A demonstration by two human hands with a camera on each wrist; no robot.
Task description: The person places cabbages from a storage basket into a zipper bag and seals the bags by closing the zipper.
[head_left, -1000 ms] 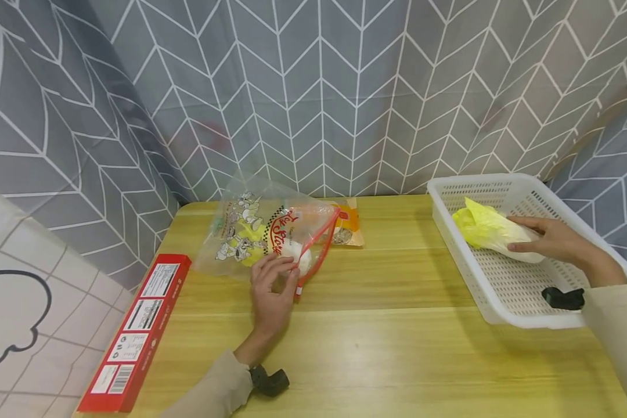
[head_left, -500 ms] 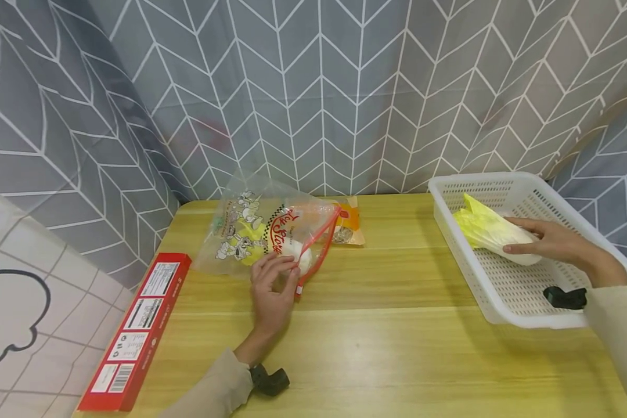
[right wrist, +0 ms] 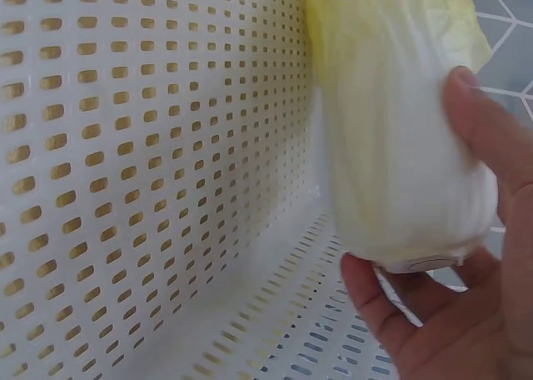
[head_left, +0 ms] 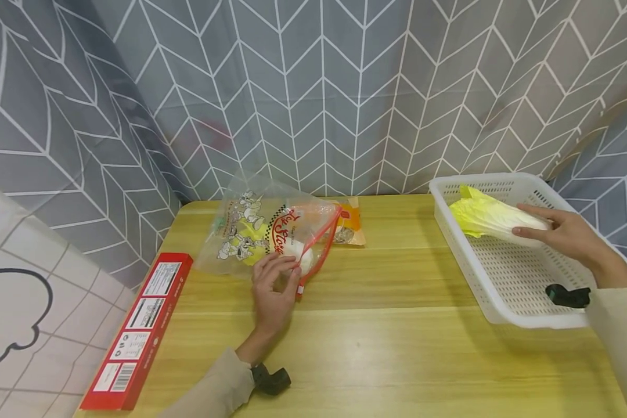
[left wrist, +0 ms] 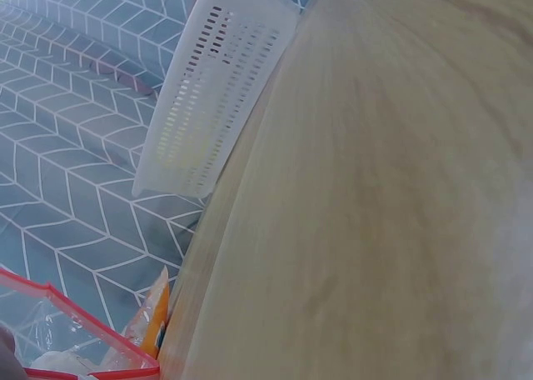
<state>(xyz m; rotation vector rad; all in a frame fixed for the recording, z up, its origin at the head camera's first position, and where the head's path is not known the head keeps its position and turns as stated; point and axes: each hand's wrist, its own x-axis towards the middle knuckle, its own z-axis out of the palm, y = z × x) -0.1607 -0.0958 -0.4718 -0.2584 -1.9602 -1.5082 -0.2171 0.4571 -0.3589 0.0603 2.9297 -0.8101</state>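
Note:
My right hand (head_left: 569, 235) grips a napa cabbage (head_left: 493, 217) by its white base, inside the white basket (head_left: 483, 290). Its yellow leaf end points left, over the basket's left wall. In the right wrist view the thumb lies along the cabbage (right wrist: 400, 147) and other fingers curl under its base. On the table's left part, my left hand (head_left: 273, 290) pinches the red-edged opening of a clear zip bag (head_left: 245, 217) with cartoon print. Something white and yellow shows through the bag's film. Only a sliver of that hand appears in the left wrist view, beside the red edge (left wrist: 92, 323).
An orange packet (head_left: 351, 220) lies partly under the bag's right side. A long red box (head_left: 136, 334) lies along the table's left edge. A grey patterned curtain (head_left: 313, 98) hangs behind the wooden table (head_left: 376, 348).
The cabbage has been turned and raised slightly in the basket, with my right hand shifting a little right and up. My left hand and the bag have stayed put.

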